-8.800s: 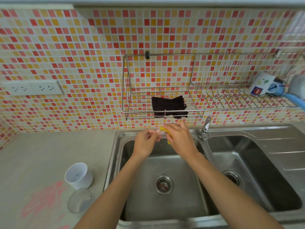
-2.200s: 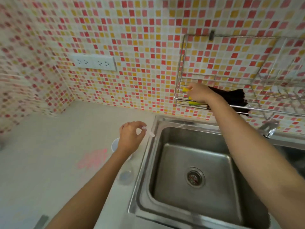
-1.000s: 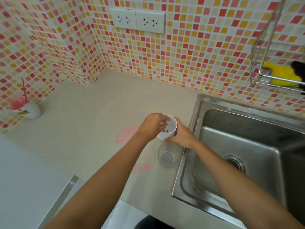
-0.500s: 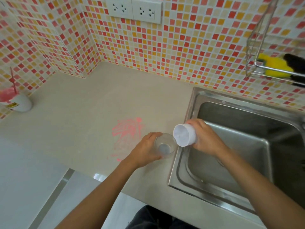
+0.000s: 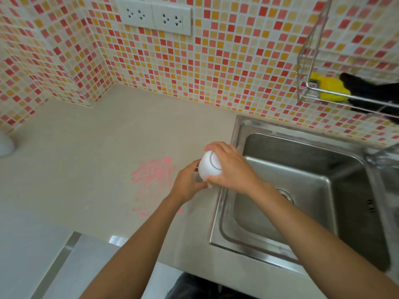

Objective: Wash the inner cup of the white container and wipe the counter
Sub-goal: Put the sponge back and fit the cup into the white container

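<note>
Leftmost, a small white rounded object (image 5: 5,145) is cut off by the frame edge on the pale beige stone counter (image 5: 90,152). Above it, a mosaic wall of red, orange and cream tiles (image 5: 226,67) is fitted with a white double power socket (image 5: 154,15). Further right on the counter, a smeared pink stain (image 5: 154,178) is recorded, just left of the hands. The left hand (image 5: 186,184) is closed around a clear plastic cup (image 5: 197,176), of which only a sliver is seen between the fingers. A smooth white plastic inner cup (image 5: 209,167), turned base-up with a thin grey ring marked on its base, is held directly over the clear cup, above the counter at the sink's left rim. It is gripped by the right hand (image 5: 232,169), fingers curled over its far side and thumb at its near side. Whether the two cups are touching cannot be told. Right of the hands, a stainless steel sink basin (image 5: 302,190) is set into the counter. At upper right, a wire wall rack (image 5: 311,87) holds a yellow sponge (image 5: 330,88) and a dark cloth (image 5: 367,89) beside it.
</note>
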Demonstrator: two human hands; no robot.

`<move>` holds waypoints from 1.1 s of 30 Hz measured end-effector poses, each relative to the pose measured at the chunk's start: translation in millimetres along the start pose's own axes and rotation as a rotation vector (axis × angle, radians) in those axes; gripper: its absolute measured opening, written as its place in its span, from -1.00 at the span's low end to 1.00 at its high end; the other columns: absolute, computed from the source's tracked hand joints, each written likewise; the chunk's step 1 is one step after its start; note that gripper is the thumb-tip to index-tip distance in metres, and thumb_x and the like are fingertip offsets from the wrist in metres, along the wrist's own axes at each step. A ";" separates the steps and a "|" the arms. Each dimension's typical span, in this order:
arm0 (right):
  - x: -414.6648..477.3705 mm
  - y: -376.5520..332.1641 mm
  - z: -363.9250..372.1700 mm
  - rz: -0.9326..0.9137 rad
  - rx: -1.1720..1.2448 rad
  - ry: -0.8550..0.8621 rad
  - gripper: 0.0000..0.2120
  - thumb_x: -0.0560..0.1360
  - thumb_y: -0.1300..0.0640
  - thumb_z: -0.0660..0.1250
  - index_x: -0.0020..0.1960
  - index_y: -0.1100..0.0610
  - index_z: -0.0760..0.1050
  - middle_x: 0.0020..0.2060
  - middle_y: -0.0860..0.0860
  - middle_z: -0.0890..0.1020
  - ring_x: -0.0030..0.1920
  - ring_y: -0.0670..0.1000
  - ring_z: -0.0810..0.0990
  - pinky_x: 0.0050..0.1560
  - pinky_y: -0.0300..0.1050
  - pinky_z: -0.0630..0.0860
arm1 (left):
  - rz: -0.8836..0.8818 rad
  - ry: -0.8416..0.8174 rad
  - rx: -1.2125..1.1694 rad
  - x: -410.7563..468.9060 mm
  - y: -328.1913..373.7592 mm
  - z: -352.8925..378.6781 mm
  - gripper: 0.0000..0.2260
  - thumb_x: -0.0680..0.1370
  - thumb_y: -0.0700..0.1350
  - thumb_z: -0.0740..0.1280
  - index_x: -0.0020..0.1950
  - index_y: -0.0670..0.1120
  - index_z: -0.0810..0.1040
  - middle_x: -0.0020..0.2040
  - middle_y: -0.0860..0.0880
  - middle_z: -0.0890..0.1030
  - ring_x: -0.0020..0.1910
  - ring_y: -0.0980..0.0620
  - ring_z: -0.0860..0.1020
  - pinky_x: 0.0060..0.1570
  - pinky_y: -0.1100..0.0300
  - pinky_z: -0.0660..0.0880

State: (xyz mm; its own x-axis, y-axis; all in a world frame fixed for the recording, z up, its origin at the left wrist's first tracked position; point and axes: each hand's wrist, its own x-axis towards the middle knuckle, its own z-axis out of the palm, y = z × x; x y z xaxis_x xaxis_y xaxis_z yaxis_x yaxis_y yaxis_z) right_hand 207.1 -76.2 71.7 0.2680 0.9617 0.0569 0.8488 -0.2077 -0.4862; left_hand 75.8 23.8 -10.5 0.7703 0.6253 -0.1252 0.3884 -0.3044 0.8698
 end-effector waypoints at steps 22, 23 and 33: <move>13.6 11.9 50.9 0.229 0.316 0.046 -0.64 0.64 0.11 0.01 0.40 0.08 0.34 0.35 -0.01 0.37 0.34 0.04 0.34 0.36 -0.05 0.31 | -0.003 0.079 -0.107 -4.3 -3.1 22.6 -0.26 0.31 -0.01 0.58 0.40 0.02 0.30 0.15 0.08 0.56 0.05 0.13 0.56 -0.04 0.39 0.47; 13.9 12.5 51.8 0.231 0.312 0.047 -0.64 0.64 0.11 0.01 0.40 0.08 0.34 0.35 -0.01 0.37 0.33 0.04 0.35 0.36 -0.06 0.31 | -0.006 0.081 -0.093 -4.4 -2.2 22.8 -0.25 0.31 -0.01 0.59 0.40 0.01 0.30 0.15 0.07 0.56 0.05 0.11 0.56 -0.03 0.38 0.47; 8.9 19.5 23.6 0.359 0.512 0.050 -0.52 0.62 -0.07 0.13 0.51 0.01 0.18 0.53 -0.05 0.14 0.54 -0.04 -0.03 0.51 -0.01 -0.05 | -0.047 -0.060 0.073 -22.2 7.6 7.9 -0.07 0.44 -0.07 0.43 0.57 -0.01 -0.17 0.58 -0.03 0.08 0.54 -0.02 0.13 0.49 0.01 0.16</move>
State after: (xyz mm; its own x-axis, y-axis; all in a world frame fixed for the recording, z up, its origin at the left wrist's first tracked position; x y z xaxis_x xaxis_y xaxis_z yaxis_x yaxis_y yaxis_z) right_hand 215.2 -67.4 42.1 0.5276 0.8356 -0.1530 0.3789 -0.3927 -0.8380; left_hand 65.6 1.9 -4.9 0.7787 0.5962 -0.1955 0.4590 -0.3288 0.8253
